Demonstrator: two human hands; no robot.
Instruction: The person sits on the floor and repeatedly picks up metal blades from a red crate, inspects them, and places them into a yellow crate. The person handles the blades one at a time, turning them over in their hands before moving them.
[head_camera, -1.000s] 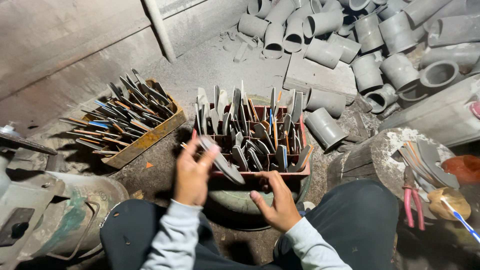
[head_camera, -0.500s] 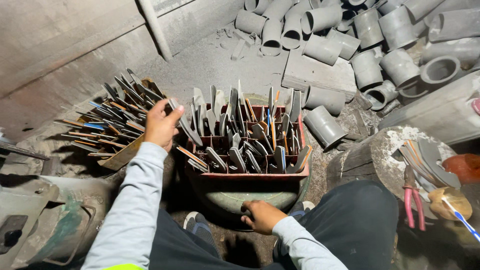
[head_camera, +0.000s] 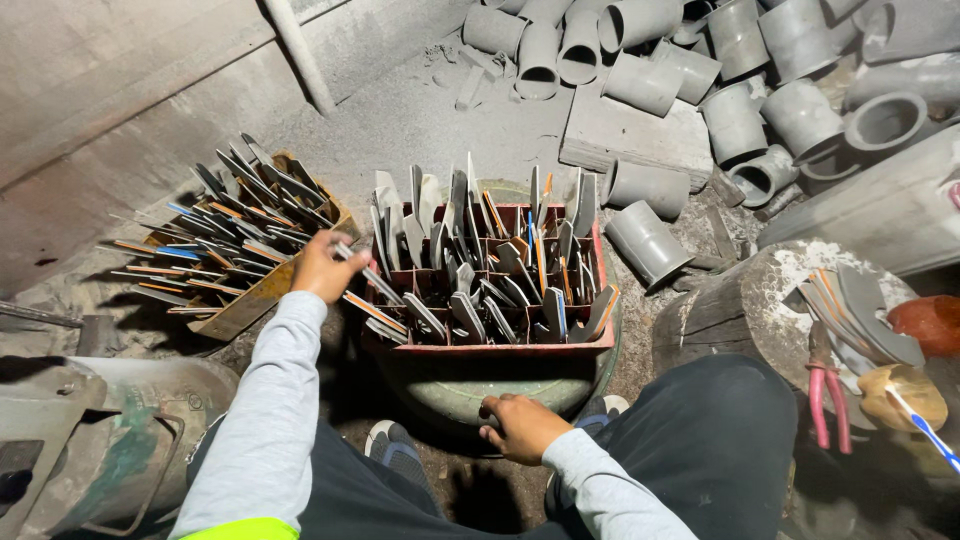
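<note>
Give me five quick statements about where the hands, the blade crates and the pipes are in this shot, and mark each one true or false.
1. The left hand grips a blade between the two crates. True.
2. The right hand holds the pink-handled pliers. False: it rests on the rim of the round tub; the pliers lie on the stump.
3. The red crate is packed with blades. True.
4. The grey pipe pieces are stacked inside the red crate. False: they lie on the ground behind it.
5. The wooden crate sits right of the red crate. False: it is on its left.
</note>
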